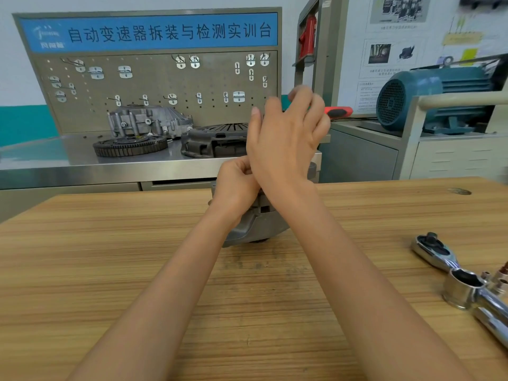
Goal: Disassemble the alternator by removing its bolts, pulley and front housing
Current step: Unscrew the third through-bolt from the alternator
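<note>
Both hands are seen near the frame's centre, above the alternator [255, 221], which sits on the wooden surface [110, 257] at mid-frame and is largely hidden behind the wrists. The left hand [233, 185] is curled against the alternator's top; whether anything is gripped by it cannot be told. The right hand [286, 138] is raised just above the left, fingers loosely bent and blurred, with nothing visibly held.

At the right edge of the frame, a chrome ratchet [434, 251] and a socket [461, 292] are laid on the same surface, well apart from the alternator. A few small copper-coloured parts [500, 279] are seen just beside the socket.

Behind, in the upper left of the frame, a steel bench [82, 160] is backed by a pegboard [165, 86] under a blue sign. A toothed ring [130, 145], a grey casting [148, 121] and a dark housing [214, 141] are set on it. A teal motor [428, 97] is seen at upper right.
</note>
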Tool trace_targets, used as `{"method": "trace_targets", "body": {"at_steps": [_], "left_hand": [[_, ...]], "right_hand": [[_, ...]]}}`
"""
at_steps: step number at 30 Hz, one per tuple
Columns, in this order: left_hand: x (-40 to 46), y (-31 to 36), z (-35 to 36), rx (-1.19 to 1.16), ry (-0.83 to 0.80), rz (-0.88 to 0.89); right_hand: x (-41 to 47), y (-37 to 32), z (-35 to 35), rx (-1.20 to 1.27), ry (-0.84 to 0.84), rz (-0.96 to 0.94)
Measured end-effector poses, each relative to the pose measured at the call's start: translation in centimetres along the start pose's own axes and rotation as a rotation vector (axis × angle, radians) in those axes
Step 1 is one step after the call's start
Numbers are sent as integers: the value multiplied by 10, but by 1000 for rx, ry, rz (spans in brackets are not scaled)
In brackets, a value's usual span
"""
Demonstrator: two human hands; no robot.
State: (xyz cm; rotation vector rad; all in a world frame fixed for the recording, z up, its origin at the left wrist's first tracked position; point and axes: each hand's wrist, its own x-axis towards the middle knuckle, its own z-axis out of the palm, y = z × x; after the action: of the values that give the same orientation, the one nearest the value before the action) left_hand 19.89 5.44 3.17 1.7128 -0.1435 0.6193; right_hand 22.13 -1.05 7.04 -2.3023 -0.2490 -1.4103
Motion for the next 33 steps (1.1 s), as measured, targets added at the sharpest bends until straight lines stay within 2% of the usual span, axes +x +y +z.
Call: {"method": "trace_targets", "body": {"at_steps": [6, 11, 14, 18, 23, 28, 33], "left_hand": [[1, -3, 1, 28, -13, 13], [3, -4, -2, 13, -42, 36], [5, -7, -2, -12, -44, 42], [6, -9, -1, -48, -24, 27], [6, -6, 4, -11, 27, 10], [6, -5, 2, 16, 34, -4], [1, -3, -2, -9, -52, 4]], "right_hand": [[4, 1, -6, 232, -106, 48], [6, 6, -1, 530, -139, 19], [10, 11, -1, 628, -206, -16], [14, 19, -6, 582, -341, -106], [9, 9, -7, 201, -210, 64], [2, 1, -1, 211, -93, 18], [4, 6, 7, 323, -92, -69]]}}
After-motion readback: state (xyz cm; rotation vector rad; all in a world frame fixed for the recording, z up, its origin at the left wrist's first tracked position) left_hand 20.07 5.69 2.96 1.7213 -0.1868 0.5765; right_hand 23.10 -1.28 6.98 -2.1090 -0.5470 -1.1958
